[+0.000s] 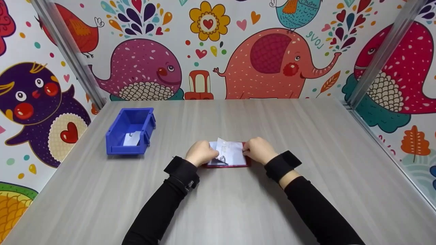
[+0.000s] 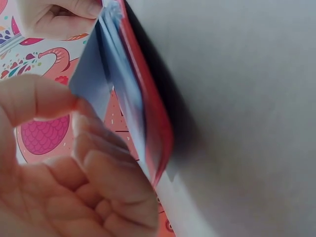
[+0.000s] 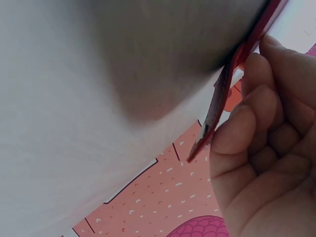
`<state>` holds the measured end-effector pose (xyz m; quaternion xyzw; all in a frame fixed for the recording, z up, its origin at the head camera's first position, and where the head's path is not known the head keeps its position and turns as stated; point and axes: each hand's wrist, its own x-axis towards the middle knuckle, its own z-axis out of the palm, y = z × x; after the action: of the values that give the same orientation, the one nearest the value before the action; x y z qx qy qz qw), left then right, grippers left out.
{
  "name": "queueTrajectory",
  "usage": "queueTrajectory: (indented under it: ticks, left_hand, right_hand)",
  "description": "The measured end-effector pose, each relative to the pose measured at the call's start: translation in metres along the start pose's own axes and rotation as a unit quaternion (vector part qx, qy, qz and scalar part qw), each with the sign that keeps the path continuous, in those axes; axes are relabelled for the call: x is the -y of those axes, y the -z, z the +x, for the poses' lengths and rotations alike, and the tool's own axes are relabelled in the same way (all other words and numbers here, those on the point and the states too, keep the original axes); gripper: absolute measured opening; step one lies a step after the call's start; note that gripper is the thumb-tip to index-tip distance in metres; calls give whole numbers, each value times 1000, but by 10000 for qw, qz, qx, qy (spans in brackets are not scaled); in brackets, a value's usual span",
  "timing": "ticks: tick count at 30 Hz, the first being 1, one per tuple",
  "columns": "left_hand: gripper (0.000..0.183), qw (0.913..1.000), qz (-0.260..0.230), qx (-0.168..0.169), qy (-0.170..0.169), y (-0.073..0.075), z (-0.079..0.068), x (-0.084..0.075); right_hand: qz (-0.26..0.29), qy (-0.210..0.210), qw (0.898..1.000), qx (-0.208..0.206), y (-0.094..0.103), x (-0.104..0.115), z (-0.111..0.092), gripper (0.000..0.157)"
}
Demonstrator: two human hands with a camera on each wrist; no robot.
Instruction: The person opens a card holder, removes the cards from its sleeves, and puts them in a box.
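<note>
A red-edged card holder [image 1: 236, 157] with several pale leaves lies open between both hands. My left hand [image 1: 201, 153] pinches a thin white card [image 1: 223, 149] with small dark print, tilted up from the leaves. In the left wrist view, thumb and forefinger grip the edge of this card [image 2: 94, 79], above the red cover [image 2: 148, 94]. My right hand [image 1: 261, 150] pinches the holder's right edge. A stitched red strap [image 3: 217, 111] sticks out past its fingers in the right wrist view; the right fingertips touch the red edge.
A blue plastic bin [image 1: 126, 150] stands on the left of the table, with a white printed card [image 1: 131, 139] in it. The wood-grain tabletop [image 1: 218, 204] meets cartoon-printed walls [image 1: 211, 61] at the back and sides. Metal posts [image 1: 68, 51] rise at the corners.
</note>
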<state>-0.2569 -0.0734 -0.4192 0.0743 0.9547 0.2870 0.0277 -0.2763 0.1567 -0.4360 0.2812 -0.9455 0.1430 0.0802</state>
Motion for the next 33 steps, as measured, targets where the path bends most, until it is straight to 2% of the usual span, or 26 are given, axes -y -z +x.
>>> queueTrajectory:
  ticks: [10, 15, 21, 28, 33]
  left_hand:
    - [31, 9996, 45, -288, -65, 6, -3, 4]
    - [34, 9996, 4, -266, 102, 14, -2, 8]
    - [35, 9992, -151, -255, 256, 29, -1, 13]
    - [37, 9986, -66, -510, 105, 51, 1, 19]
    - [39, 9978, -7, -635, 201, 67, 1, 25]
  right_hand:
    - [17, 1, 10000, 17, -1, 0, -1, 7]
    - [-12, -2, 10000, 37, -1, 0, 0, 6]
    - [-31, 24, 10000, 67, -1, -1, 0, 6]
    - [-65, 193, 9998, -43, -1, -2, -1, 5]
    - [-23, 172, 9998, -16, 0, 0, -2, 4]
